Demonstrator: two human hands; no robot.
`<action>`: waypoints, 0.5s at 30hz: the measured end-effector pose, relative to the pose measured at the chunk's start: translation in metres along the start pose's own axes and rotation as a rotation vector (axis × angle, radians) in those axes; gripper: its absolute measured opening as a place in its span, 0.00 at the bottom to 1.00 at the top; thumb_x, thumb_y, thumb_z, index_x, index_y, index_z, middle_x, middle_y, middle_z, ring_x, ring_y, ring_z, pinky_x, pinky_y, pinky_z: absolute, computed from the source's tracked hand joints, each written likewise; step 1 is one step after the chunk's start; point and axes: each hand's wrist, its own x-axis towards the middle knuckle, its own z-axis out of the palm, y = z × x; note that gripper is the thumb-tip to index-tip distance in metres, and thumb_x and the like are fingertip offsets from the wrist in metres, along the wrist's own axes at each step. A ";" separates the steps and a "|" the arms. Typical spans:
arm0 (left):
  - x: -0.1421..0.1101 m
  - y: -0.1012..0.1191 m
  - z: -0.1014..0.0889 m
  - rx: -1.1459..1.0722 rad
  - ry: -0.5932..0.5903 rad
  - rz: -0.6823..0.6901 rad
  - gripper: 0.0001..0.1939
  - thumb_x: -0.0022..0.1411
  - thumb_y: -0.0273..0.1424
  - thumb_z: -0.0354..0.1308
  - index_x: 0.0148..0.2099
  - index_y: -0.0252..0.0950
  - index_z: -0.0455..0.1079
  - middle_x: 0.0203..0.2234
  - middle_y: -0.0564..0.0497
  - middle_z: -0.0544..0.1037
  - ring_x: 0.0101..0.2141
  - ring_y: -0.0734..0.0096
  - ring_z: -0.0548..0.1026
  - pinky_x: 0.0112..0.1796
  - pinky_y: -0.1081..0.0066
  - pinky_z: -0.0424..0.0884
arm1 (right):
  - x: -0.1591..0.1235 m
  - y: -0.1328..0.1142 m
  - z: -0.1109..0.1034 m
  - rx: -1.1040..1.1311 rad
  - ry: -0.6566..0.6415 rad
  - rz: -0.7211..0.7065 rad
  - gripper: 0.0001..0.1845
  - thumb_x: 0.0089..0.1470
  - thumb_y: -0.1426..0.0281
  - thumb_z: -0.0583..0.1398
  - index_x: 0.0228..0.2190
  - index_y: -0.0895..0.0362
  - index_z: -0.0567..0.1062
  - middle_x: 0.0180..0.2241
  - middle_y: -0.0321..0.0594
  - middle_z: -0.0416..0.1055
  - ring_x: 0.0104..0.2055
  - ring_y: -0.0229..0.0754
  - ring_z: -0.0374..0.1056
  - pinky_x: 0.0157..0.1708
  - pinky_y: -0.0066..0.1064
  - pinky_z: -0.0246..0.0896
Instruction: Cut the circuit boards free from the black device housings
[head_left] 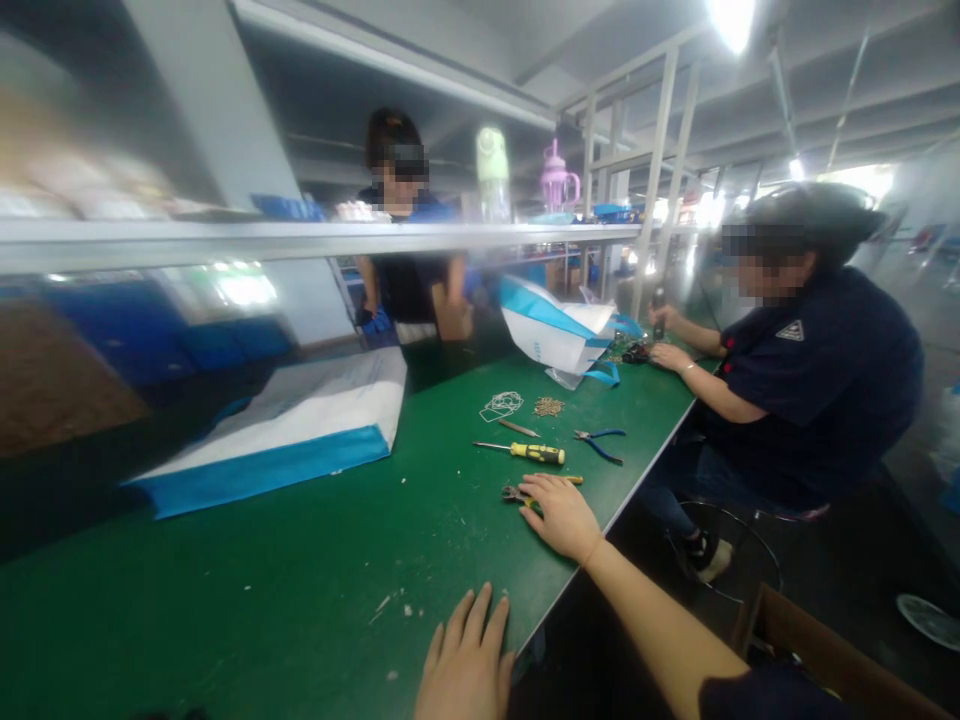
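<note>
My left hand (466,658) lies flat on the green table near its front edge, fingers spread, holding nothing. My right hand (564,517) rests over a pair of yellow-handled pliers (514,494), its fingers stretched across the handles and touching them. Part of those handles is hidden beneath the hand. Just beyond lies a yellow and black screwdriver (537,454), its shaft pointing left. Blue-handled pliers (600,436) lie open to its right. Farther back are a thin pointed rod (519,429), a pile of small brass-coloured parts (549,406) and a tangle of white loops (502,405).
A white and blue bag (322,405) lies on the table (300,590) at left; another bag (559,328) stands farther back. A co-worker (817,370) sits at right, hands on dark parts. Another person (405,250) stands behind the shelf (420,238). White scraps dot the tabletop.
</note>
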 end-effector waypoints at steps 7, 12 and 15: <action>-0.003 -0.002 0.007 -0.165 -0.006 -0.042 0.29 0.59 0.35 0.46 0.64 0.48 0.59 0.65 0.57 0.55 0.64 0.58 0.53 0.61 0.49 0.53 | -0.003 0.006 0.008 -0.025 -0.005 -0.021 0.19 0.60 0.63 0.55 0.51 0.53 0.73 0.54 0.43 0.69 0.56 0.48 0.63 0.57 0.43 0.54; -0.003 -0.004 0.012 -0.193 0.015 -0.035 0.29 0.60 0.37 0.46 0.63 0.48 0.59 0.65 0.56 0.55 0.64 0.56 0.53 0.61 0.47 0.52 | -0.003 0.006 0.007 -0.040 -0.009 -0.026 0.19 0.60 0.63 0.54 0.51 0.52 0.73 0.54 0.42 0.69 0.56 0.48 0.63 0.56 0.44 0.55; -0.002 -0.005 0.013 -0.199 0.012 -0.034 0.29 0.59 0.37 0.46 0.64 0.47 0.59 0.65 0.56 0.55 0.65 0.56 0.53 0.61 0.47 0.52 | -0.004 0.005 0.007 -0.043 -0.009 -0.030 0.19 0.60 0.63 0.54 0.51 0.53 0.73 0.54 0.42 0.69 0.56 0.48 0.63 0.57 0.43 0.55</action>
